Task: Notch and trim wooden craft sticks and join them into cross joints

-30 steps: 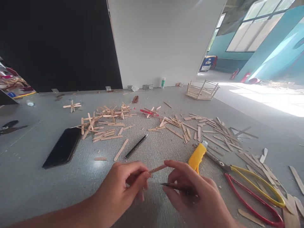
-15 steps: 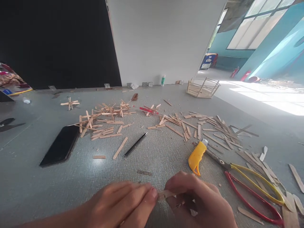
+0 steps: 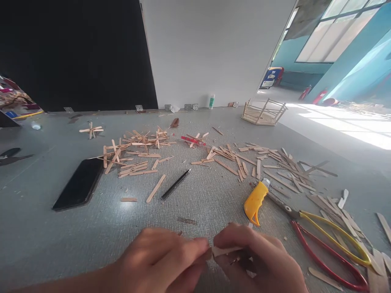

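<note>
Close to the bottom edge, my right hand (image 3: 259, 258) is closed around a short flat wooden craft stick (image 3: 225, 250). My left hand (image 3: 171, 260) meets its left end, thumb and fingertips pinched at the stick. Most of the stick is hidden by the fingers. Just beyond my hands lies a small clear strip (image 3: 187, 221). A yellow utility knife (image 3: 255, 202) rests past my right hand, and scissors with red and yellow handles (image 3: 332, 240) lie to its right. Further forward is a black pen (image 3: 176, 184).
Craft sticks and broken pieces (image 3: 282, 162) are strewn across the table's middle and right. At left lie a phone (image 3: 79, 185) and a crossed-stick piece (image 3: 91, 130). At the back stand a small stick-built frame (image 3: 264, 113) and a glue tube (image 3: 211, 101) before a white panel (image 3: 214, 49).
My left hand has shifted slightly right and its fingers have moved over the stick's end. My right hand keeps its grip. The whole view has turned slightly.
</note>
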Demonstrator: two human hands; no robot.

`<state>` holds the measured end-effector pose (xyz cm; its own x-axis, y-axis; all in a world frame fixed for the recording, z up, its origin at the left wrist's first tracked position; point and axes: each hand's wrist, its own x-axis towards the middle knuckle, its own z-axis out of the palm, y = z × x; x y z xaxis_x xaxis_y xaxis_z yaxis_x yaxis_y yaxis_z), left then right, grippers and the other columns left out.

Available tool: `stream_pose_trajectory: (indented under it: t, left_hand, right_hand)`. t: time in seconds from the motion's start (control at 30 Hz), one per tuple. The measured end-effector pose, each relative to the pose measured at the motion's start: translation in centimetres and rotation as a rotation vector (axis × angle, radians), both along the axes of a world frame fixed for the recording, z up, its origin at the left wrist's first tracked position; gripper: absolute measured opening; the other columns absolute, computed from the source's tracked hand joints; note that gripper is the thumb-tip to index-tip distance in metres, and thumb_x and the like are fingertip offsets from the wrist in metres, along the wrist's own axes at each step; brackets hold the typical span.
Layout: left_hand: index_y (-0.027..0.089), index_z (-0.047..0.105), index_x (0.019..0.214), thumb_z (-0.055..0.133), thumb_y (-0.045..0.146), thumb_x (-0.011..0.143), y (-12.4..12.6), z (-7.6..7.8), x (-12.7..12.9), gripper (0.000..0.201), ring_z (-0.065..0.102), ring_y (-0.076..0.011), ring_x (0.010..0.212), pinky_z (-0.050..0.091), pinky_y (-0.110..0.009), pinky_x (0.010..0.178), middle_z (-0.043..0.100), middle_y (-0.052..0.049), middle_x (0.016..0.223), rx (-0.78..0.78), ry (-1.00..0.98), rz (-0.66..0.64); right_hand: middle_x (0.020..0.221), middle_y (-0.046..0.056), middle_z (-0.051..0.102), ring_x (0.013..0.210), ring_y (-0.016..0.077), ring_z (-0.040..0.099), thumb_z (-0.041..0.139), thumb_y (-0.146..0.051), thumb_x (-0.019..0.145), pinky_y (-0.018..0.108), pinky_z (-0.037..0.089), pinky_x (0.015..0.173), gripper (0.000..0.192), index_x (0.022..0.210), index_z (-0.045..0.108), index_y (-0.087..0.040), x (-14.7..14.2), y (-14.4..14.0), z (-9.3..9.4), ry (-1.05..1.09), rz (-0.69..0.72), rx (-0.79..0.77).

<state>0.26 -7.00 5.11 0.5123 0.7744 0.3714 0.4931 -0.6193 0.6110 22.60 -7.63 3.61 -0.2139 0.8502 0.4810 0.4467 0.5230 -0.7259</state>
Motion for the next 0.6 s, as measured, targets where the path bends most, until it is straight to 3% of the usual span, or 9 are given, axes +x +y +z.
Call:
stream_pose_trajectory:
  t: [0.17, 0.3, 0.47, 0.6]
  left_hand:
    - [0.033, 0.072, 0.118, 0.057, 0.036, 0.103, 0.1, -0.2, 0.2, 0.021, 0.075, -0.0219, 0.069, 0.059, -0.035, 0.072, 0.081, -0.002, 0.081, -0.07, 0.003, -0.008]
    - [0.034, 0.076, 0.106, 0.063, 0.039, 0.099, 0.3, 0.7, 0.4, 0.015, 0.075, -0.0199, 0.069, 0.058, -0.03, 0.071, 0.081, 0.001, 0.08, -0.202, -0.07, 0.029]
    - [0.025, 0.074, 0.092, 0.066, 0.048, 0.092, 1.7, 1.8, 0.5, 0.024, 0.067, -0.0175, 0.06, 0.053, -0.025, 0.058, 0.074, -0.001, 0.068, -0.723, -0.167, -0.063]
    - [0.021, 0.065, 0.102, 0.069, 0.067, 0.087, 2.1, 1.9, 0.5, 0.048, 0.062, -0.0127, 0.058, 0.05, -0.023, 0.057, 0.074, -0.002, 0.074, -1.172, -0.37, -0.152]
  right_hand:
    - [0.059, -0.006, 0.063, 0.043, 0.0085, 0.054, 0.059, -0.008, 0.087, 0.015, 0.043, 0.039, 0.017, 0.086, 0.064, -0.025, 0.1, 0.2, 0.2, -0.004, 0.039, -0.018]
    - [0.06, -0.006, 0.063, 0.044, 0.0083, 0.054, 0.059, -0.008, 0.087, 0.015, 0.043, 0.039, 0.017, 0.086, 0.066, -0.024, 0.2, 0.3, 0.3, 0.002, 0.046, -0.021]
    - [0.058, -0.006, 0.066, 0.045, 0.0087, 0.06, 0.063, -0.011, 0.086, 0.014, 0.048, 0.042, 0.014, 0.085, 0.067, -0.024, 0.5, 0.4, 0.1, 0.006, 0.039, -0.046]
    - [0.059, -0.003, 0.07, 0.044, 0.0117, 0.063, 0.068, -0.025, 0.094, 0.018, 0.05, 0.041, 0.003, 0.092, 0.069, -0.024, 0.8, 0.3, 0.0, 0.024, 0.041, -0.067]
